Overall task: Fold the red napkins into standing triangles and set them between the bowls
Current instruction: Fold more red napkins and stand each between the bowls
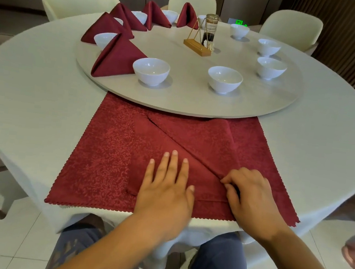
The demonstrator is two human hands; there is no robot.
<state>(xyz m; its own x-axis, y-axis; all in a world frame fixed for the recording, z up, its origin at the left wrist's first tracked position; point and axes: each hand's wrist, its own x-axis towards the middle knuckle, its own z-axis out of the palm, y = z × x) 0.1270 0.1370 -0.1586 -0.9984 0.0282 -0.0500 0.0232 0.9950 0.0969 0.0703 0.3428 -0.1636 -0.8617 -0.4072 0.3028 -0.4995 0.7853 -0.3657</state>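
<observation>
I see the left hand (165, 190) pressing flat, fingers straight, on the part-folded red napkin (193, 140) while the right hand (251, 198) pinches its diagonal fold.

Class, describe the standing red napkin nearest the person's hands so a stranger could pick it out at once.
Start at the round turntable in the middle of the table. On its near left edge a red napkin stands folded into a triangle between two white bowls. Of the five standing napkins, it ends the row nearest the person.
</observation>
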